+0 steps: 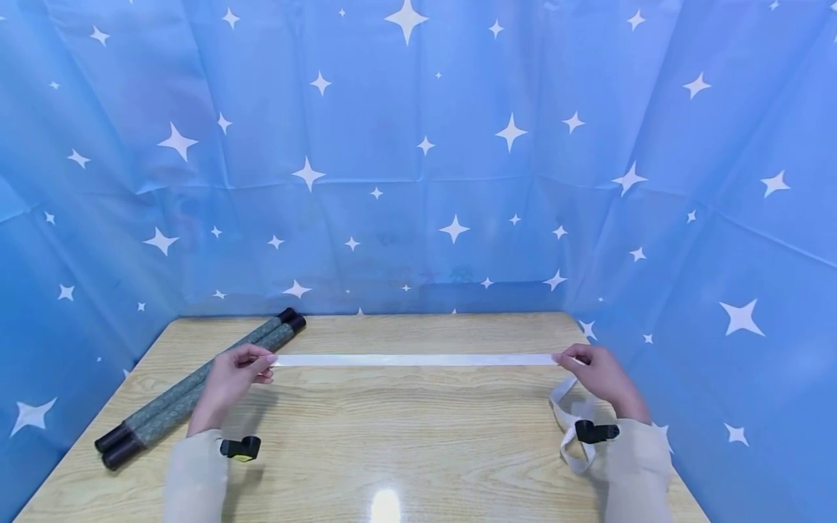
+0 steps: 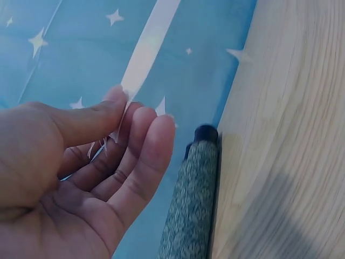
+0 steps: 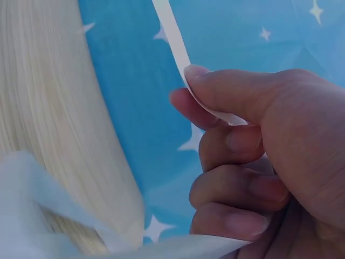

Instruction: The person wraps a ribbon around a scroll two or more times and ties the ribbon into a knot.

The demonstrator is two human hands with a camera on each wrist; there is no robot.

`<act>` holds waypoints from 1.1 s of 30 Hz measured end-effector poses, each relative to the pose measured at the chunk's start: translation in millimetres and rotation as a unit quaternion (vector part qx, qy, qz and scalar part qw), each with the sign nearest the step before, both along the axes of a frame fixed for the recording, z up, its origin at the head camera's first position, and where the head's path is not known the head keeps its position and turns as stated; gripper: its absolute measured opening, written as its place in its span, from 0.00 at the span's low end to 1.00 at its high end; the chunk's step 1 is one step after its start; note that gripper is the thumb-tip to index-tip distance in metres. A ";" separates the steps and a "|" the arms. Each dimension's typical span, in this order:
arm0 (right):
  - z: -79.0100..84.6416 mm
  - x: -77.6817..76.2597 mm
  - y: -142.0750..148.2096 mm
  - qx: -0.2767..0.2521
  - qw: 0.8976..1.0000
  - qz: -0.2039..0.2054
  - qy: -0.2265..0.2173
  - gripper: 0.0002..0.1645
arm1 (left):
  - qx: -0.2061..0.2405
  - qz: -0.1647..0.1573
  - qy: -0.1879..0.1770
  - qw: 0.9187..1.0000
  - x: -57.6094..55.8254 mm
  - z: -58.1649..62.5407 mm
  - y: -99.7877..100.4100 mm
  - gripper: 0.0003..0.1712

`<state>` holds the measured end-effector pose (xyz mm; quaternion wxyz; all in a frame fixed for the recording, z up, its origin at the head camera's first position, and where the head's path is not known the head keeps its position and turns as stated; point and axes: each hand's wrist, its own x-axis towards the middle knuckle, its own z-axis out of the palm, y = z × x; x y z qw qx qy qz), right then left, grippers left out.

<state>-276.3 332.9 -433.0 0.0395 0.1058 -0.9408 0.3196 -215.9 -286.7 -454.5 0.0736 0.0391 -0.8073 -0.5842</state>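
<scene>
A white ribbon [image 1: 418, 360] stretches straight and level between both hands, above the table. At its left end my left hand [image 1: 235, 374] pinches it between thumb and fingers; in the left wrist view, frayed threads [image 2: 103, 144] stick out past the grip. My right hand [image 1: 598, 374] pinches the ribbon between thumb and index finger, with the other fingers curled in toward the palm. Beyond that grip, the rest of the ribbon hangs below the right hand in loose loops [image 1: 567, 425]. Blurred white folds of ribbon [image 3: 59, 199] show at the lower left of the right wrist view.
Two long green patterned rolls [image 1: 196, 388] with black ends lie side by side, slanting across the table's left side, behind and beside the left hand. The wood-grain table [image 1: 405, 450] is bordered by a blue curtain [image 1: 418, 218] with white stars.
</scene>
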 end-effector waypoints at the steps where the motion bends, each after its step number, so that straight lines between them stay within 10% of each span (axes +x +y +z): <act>1: 0.0 0.7 2.1 0.003 1.000 -0.003 0.002 0.23 | 0.000 0.001 -0.002 1.000 0.6 -0.8 -2.9 0.22; 14: -15.1 -0.5 14.7 0.013 0.998 -0.038 -0.042 0.29 | -0.061 0.023 -0.101 0.993 11.0 -10.4 -28.4 0.20; 33: -57.4 -17.1 9.2 0.007 0.989 -0.059 -0.133 0.18 | -0.161 0.069 -0.145 0.974 10.7 -18.9 -40.6 0.14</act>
